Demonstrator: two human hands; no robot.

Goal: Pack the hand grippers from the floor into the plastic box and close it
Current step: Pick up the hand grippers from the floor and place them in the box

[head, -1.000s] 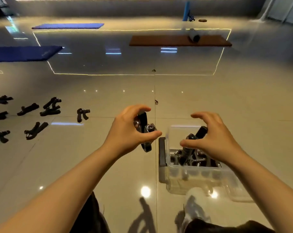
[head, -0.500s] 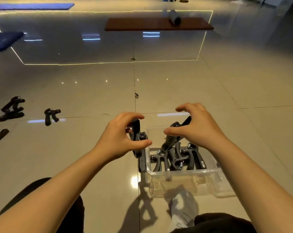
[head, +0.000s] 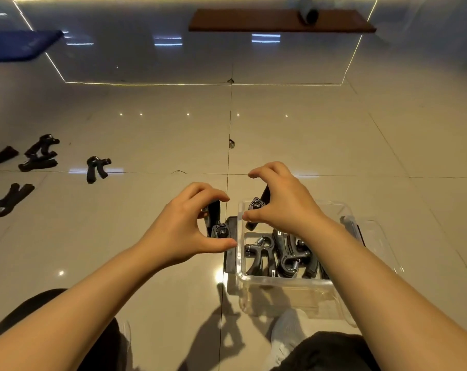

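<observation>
A clear plastic box point(head: 283, 283) stands open on the tiled floor in front of me, with several black hand grippers point(head: 277, 254) lying inside. My left hand point(head: 189, 228) holds one black hand gripper point(head: 215, 223) just left of the box's rim. My right hand point(head: 280, 202) holds another hand gripper point(head: 257, 207) over the box's far left corner. More loose hand grippers point(head: 96, 168) lie scattered on the floor at the far left. A dark flat piece point(head: 231, 247), perhaps the lid, lies against the box's left side.
A brown mat point(head: 275, 21) with a dark roller point(head: 308, 12) lies far ahead. A blue mat point(head: 18, 45) is at the upper left. My legs and a white shoe point(head: 285, 336) are at the bottom edge, close to the box.
The view has dipped and the box now sits closer below me. My right hand has moved left over the box's far left corner with its gripper. My left hand stays beside the rim.
</observation>
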